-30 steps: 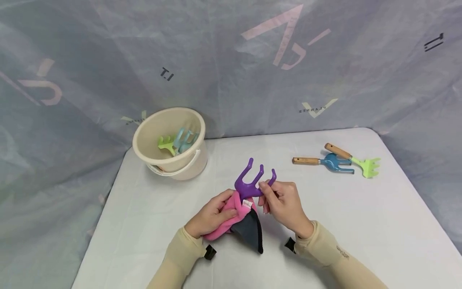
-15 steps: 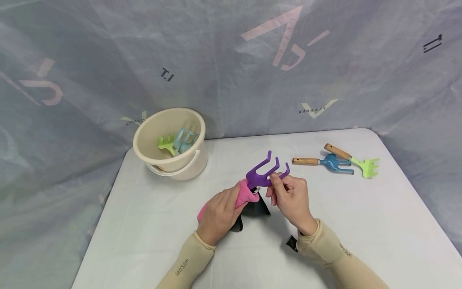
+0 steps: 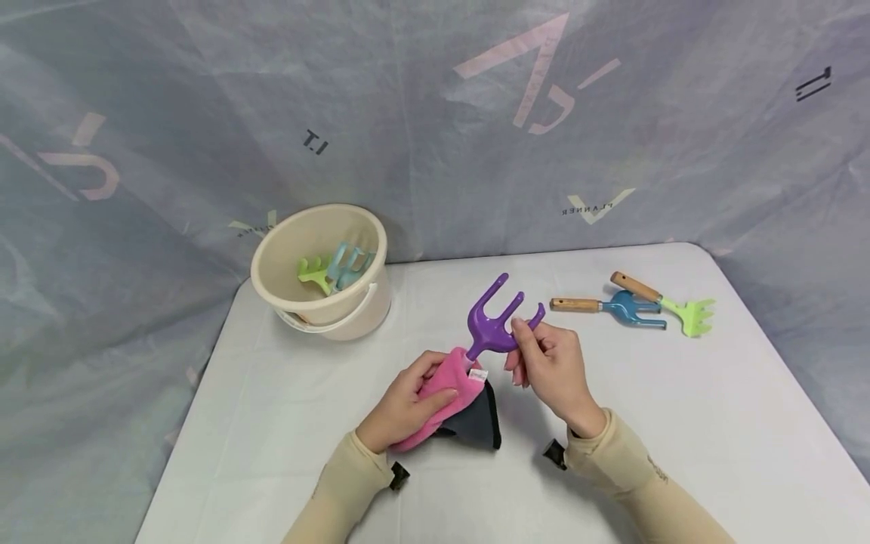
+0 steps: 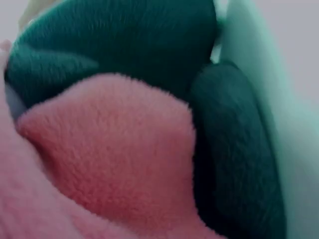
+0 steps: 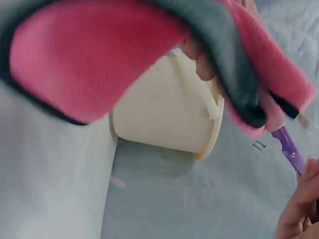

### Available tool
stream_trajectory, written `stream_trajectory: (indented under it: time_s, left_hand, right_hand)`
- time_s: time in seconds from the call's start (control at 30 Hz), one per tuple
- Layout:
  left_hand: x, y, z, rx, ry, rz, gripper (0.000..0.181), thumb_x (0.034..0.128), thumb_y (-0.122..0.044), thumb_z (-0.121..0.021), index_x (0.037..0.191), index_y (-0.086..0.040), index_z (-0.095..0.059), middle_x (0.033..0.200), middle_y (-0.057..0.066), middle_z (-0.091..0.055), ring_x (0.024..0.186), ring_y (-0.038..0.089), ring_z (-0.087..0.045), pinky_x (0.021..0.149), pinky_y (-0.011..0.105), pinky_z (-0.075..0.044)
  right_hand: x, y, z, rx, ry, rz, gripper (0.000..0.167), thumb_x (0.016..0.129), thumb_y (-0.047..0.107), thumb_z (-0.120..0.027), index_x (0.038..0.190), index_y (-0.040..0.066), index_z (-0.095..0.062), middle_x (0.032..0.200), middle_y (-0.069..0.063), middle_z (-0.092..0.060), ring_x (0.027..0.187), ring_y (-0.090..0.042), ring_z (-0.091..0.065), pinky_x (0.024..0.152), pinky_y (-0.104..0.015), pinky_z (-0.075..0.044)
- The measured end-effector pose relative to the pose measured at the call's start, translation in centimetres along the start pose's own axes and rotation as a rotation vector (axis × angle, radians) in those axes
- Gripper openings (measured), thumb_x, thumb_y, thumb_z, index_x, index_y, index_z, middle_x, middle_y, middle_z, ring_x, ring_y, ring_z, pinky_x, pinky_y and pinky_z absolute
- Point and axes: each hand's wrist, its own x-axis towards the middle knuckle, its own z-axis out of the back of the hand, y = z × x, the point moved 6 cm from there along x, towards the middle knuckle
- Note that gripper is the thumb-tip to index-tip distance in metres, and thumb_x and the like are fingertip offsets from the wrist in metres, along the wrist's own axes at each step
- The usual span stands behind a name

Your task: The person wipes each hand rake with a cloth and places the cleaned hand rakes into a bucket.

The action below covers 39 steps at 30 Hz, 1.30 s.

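A purple three-pronged hand fork (image 3: 490, 331) points up and away, its lower end inside a folded pink cloth (image 3: 451, 385) with a dark grey side. The left hand (image 3: 401, 408) grips the cloth around the fork's lower part, which is hidden. With thumb and fingertips, the right hand (image 3: 553, 370) pinches the fork's right prong. Pink and dark fabric (image 4: 114, 149) fills the left wrist view. In the right wrist view the cloth (image 5: 89, 59) hangs near the camera, and the right hand (image 5: 301, 204) touches the purple fork (image 5: 290, 149).
A cream bucket (image 3: 321, 307) stands at the back left with a green rake (image 3: 315, 273) and a light blue fork (image 3: 348, 266) inside. On the right of the white table (image 3: 646, 400) lie a blue fork (image 3: 627, 307) and a green rake (image 3: 695, 316), both wooden-handled.
Both hands and the fork have shifted right since the first frame. The left hand rolled over the cloth and back; more of the fork's neck now shows above the pink fabric.
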Motion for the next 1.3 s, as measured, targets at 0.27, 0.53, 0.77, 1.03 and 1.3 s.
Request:
stream_trajectory:
  time_s: [0.27,0.53,0.77,1.03,1.3]
  left_hand:
    - [-0.3,-0.1,-0.7,-0.278,0.128,-0.050,0.034,0.1054,-0.005,-0.055,0.136,0.006,-0.045,0.117,0.024,-0.065,0.098,0.007,-0.063,0.086,0.022,-0.054]
    - [-0.3,-0.3,-0.8,-0.347,0.034,-0.058,0.033,0.1055,-0.007,-0.056,0.132,0.010,-0.047,0.111,-0.007,-0.068,0.095,0.004,-0.063,0.084,0.018,-0.053]
    - [-0.2,-1.0,-0.1,-0.163,-0.296,-0.087,0.019,0.0983,0.000,-0.067,0.117,0.004,-0.064,0.093,-0.010,-0.067,0.077,0.002,-0.057,0.065,0.017,-0.049]
    - [-0.4,-1.2,-0.2,-0.289,-0.277,-0.197,0.032,0.0984,-0.012,-0.070,0.129,-0.005,-0.070,0.127,-0.006,-0.072,0.110,0.008,-0.065,0.090,0.020,-0.055]
    - [-0.6,-0.6,-0.3,-0.489,-0.257,-0.258,0.027,0.1032,-0.015,-0.064,0.128,-0.018,-0.075,0.120,-0.004,-0.075,0.099,0.003,-0.064,0.083,0.017,-0.054]
  right_hand:
    - [0.4,0.4,0.4,0.079,0.096,0.024,0.044,0.109,0.008,-0.051,0.068,0.001,-0.065,0.053,-0.006,-0.062,0.036,-0.015,-0.053,0.037,-0.027,-0.045]
    - [1.1,-0.5,1.1,0.219,0.095,-0.029,0.046,0.110,0.012,-0.049,0.071,-0.006,-0.065,0.055,-0.007,-0.064,0.038,-0.019,-0.054,0.038,-0.028,-0.045]
    - [1.5,-0.9,1.9,0.300,-0.054,-0.053,0.049,0.109,0.015,-0.054,0.073,-0.018,-0.061,0.054,-0.005,-0.065,0.036,-0.015,-0.053,0.036,-0.025,-0.043]
    - [1.7,-2.0,2.1,0.376,-0.103,-0.169,0.045,0.109,0.023,-0.055,0.075,-0.006,-0.066,0.056,-0.003,-0.065,0.038,-0.012,-0.055,0.038,-0.023,-0.045]
    - [1.8,-2.4,2.1,0.464,-0.092,-0.232,0.042,0.108,0.028,-0.056,0.076,0.006,-0.071,0.057,-0.001,-0.066,0.041,-0.009,-0.055,0.040,-0.020,-0.044]
